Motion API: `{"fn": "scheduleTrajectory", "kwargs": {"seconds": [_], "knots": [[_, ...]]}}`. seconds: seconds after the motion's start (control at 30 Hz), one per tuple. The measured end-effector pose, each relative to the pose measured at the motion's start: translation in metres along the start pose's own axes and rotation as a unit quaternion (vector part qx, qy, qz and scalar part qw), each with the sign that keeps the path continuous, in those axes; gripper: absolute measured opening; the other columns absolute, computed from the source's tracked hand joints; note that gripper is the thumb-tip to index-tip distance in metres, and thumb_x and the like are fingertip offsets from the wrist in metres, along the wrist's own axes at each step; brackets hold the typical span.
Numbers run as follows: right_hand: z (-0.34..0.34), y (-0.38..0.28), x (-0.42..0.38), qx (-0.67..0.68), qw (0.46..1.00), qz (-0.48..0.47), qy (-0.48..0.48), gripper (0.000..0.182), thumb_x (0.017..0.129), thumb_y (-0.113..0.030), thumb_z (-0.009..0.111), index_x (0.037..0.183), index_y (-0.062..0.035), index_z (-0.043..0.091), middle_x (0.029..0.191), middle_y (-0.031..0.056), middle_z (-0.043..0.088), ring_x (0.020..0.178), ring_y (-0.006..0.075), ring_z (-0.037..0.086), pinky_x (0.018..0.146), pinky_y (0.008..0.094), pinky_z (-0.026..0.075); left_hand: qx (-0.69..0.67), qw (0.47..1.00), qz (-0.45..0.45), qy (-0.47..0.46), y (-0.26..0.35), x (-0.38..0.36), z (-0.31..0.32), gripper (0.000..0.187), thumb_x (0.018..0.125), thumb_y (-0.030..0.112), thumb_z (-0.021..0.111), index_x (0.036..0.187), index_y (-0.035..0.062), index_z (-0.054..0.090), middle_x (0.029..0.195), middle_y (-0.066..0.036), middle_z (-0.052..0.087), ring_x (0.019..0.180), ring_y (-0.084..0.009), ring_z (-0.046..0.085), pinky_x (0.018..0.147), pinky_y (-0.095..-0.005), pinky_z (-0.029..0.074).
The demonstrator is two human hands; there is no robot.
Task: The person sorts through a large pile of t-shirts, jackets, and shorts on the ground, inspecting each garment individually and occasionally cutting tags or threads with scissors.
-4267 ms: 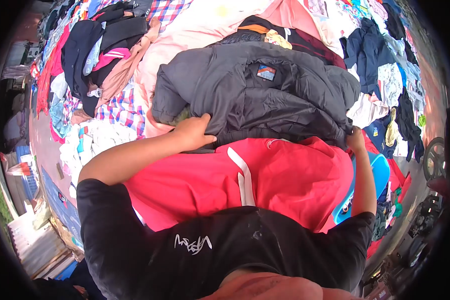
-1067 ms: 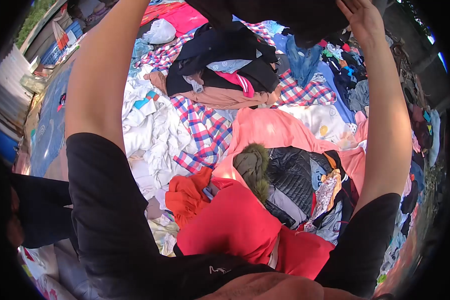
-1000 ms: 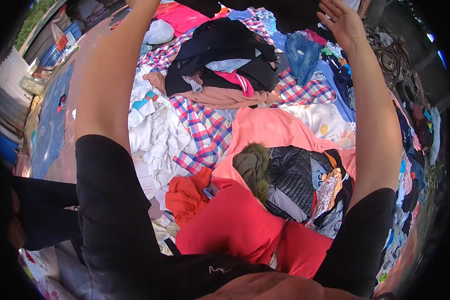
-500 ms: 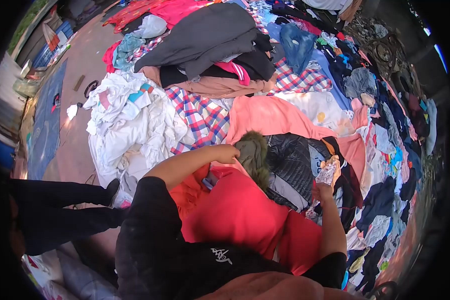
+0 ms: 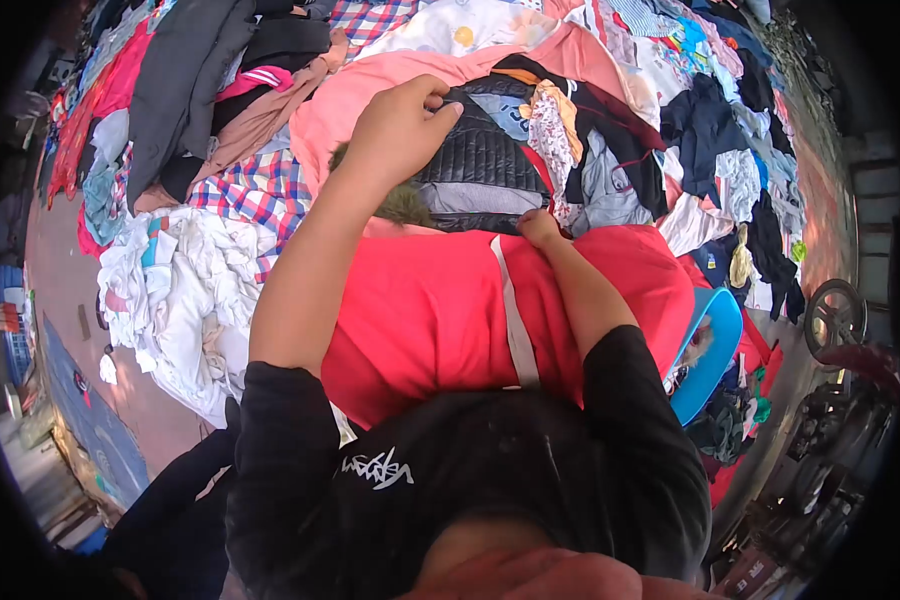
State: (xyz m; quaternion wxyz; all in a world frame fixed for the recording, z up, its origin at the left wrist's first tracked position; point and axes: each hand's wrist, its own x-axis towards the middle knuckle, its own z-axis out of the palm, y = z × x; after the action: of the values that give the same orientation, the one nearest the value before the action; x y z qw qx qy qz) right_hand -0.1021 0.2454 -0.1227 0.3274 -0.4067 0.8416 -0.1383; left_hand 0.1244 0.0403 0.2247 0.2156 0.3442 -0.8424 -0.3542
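Observation:
My left hand (image 5: 410, 125) hovers above the olive fur trim (image 5: 405, 205) and the black quilted jacket (image 5: 480, 150). Its fingers are loosely bent, the thumb stands apart from them, and nothing shows in it. Low at the jacket's near edge is my right hand (image 5: 540, 228), its fingers closed; whatever they grip is hidden. A floral white cloth with an orange part (image 5: 550, 130) lies just beyond that hand. Red fabric with a pale strip (image 5: 430, 320) spreads over my lap, below both hands. Pink cloth (image 5: 340, 110) lies under and behind the jacket.
White clothes (image 5: 195, 310) are heaped at the left, beside a checked cloth (image 5: 255, 195). Dark grey garments (image 5: 185, 90) lie farther back. A blue plastic rim (image 5: 710, 355) stands right of my lap. Mixed clothes and a wheel (image 5: 835, 318) are at the right; another person's dark-clothed leg (image 5: 175, 510) is at lower left.
My view has turned right. My left hand has let go of the pink cloth and risen. The floral cloth has left my raised right hand and lies on the pile; that hand is lower.

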Motion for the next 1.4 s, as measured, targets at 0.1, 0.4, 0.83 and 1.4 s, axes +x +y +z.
{"fn": "scheduleTrajectory", "kwargs": {"seconds": [0.1,0.4,0.83,1.4], "knots": [[0.035,0.032,0.025,-0.085,0.993,-0.083,0.006,0.020,0.079,-0.021,0.070,0.090,-0.0078,0.079,0.098,0.0181,0.074,0.094,0.0325,0.072,0.089,0.0409,0.056,0.007,0.999,-0.038,0.016,0.003,-0.006,0.018,0.033,0.089,0.025,0.073,0.110,-0.0006,0.069,0.098,-0.016,0.074,0.088,-0.0224,0.072,0.080,-0.0343,0.056],[0.063,-0.002,0.062,-0.024,0.995,0.042,0.083,0.018,0.083,-0.017,0.062,0.089,-0.0069,0.075,0.097,0.0213,0.073,0.094,0.0388,0.070,0.087,0.0470,0.056,0.054,0.993,-0.094,0.050,-0.045,0.012,0.047,0.030,0.088,0.025,0.072,0.103,0.0001,0.071,0.092,-0.016,0.075,0.081,-0.0256,0.073,0.076,-0.0355,0.057],[0.056,-0.123,0.104,-0.207,0.935,-0.251,0.138,0.017,0.086,-0.017,0.060,0.100,-0.0121,0.068,0.103,0.0068,0.062,0.101,0.0238,0.060,0.080,0.0387,0.045,-0.001,0.990,-0.130,0.060,-0.029,0.031,0.036,0.029,0.094,0.019,0.070,0.112,-0.0038,0.068,0.097,-0.016,0.074,0.090,-0.0216,0.073,0.081,-0.0310,0.055],[-0.244,-0.041,0.131,0.029,0.919,0.021,0.392,0.029,0.087,-0.021,0.056,0.105,-0.0075,0.075,0.100,0.0236,0.072,0.096,0.0407,0.070,0.089,0.0477,0.054,-0.032,0.988,-0.076,0.127,-0.040,0.042,0.040,0.025,0.090,0.019,0.072,0.100,-0.0034,0.071,0.087,-0.015,0.075,0.078,-0.0188,0.072,0.073,-0.0312,0.055]]}}
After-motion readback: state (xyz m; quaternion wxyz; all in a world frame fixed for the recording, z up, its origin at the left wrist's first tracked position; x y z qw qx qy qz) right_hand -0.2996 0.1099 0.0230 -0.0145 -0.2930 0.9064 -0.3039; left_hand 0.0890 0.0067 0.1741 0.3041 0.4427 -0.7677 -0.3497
